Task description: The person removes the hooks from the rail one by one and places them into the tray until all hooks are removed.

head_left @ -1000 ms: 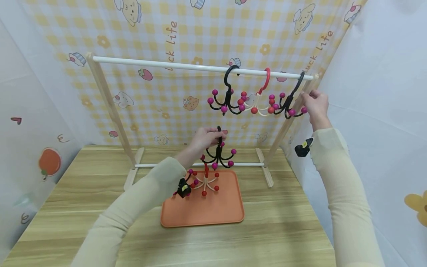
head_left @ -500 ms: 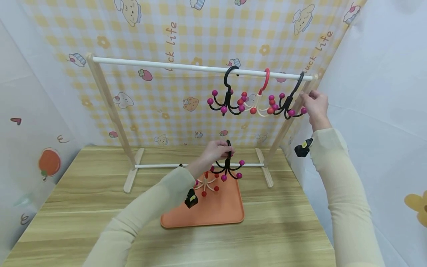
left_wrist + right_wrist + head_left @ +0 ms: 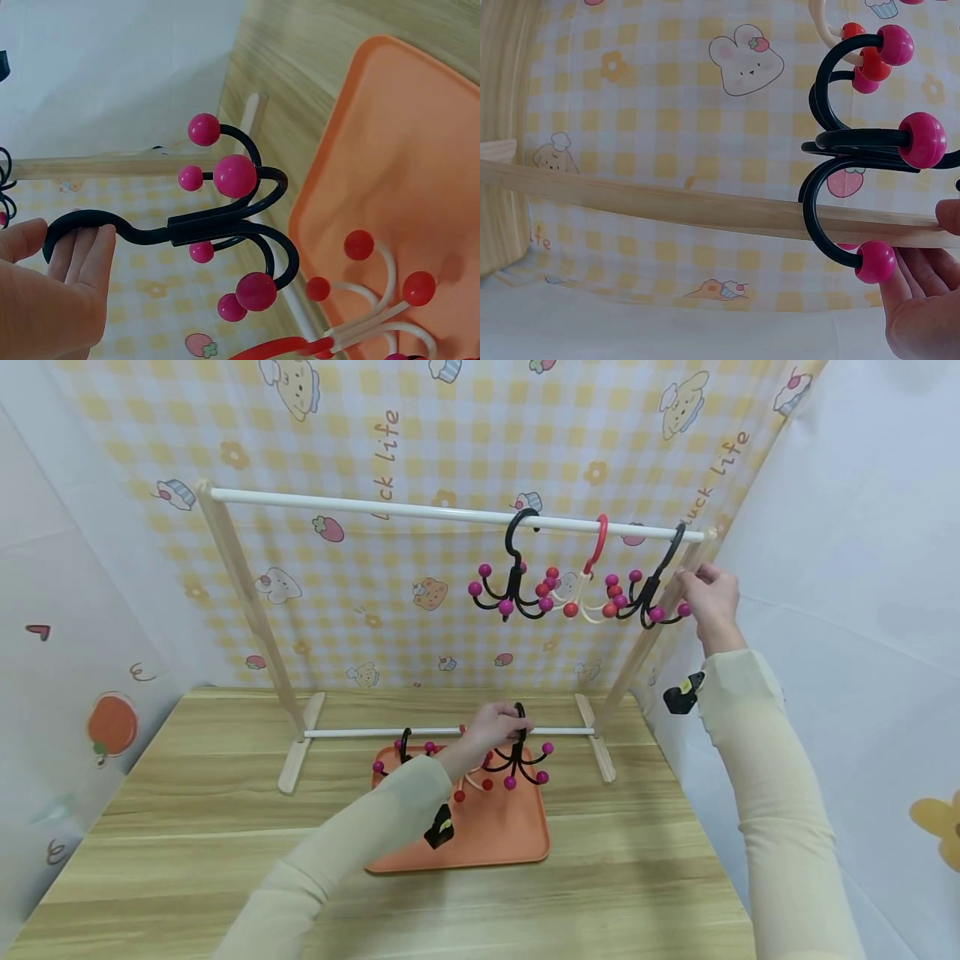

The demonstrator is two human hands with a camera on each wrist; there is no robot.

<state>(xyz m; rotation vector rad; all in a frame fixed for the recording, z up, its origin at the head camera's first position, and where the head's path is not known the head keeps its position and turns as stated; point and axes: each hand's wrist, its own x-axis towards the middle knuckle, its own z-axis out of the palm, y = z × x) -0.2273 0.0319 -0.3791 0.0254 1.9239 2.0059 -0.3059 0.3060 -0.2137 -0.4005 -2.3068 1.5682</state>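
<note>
The left hand (image 3: pixel 491 727) grips a black hook cluster (image 3: pixel 519 760) by its top loop, fingers curled round the loop, and it has come down over the past second: a moment ago the cluster hung well above the orange tray (image 3: pixel 517 839), and now its pink-tipped prongs sit just over the tray's far half, close to the rack's lower bar (image 3: pixel 375 732). The left wrist view shows the same cluster (image 3: pixel 225 217) lying sideways against the fingers (image 3: pixel 86 255), with a white and red cluster (image 3: pixel 375 300) on the tray below it. Another black cluster (image 3: pixel 405 752) rests at the tray's far left corner

The right hand (image 3: pixel 708 597) has not moved; it stays up at the right end of the top rail (image 3: pixel 375 508), fingers touching the prongs of the black cluster (image 3: pixel 652 593) hanging there. Whether it truly pinches a prong cannot be told. Two more clusters hang beside it, one black (image 3: pixel 513 585) and one white with a red hook (image 3: pixel 588 585)

Judging by the lowering, the held cluster seems to be going back down toward the tray rather than up to the rail
</note>
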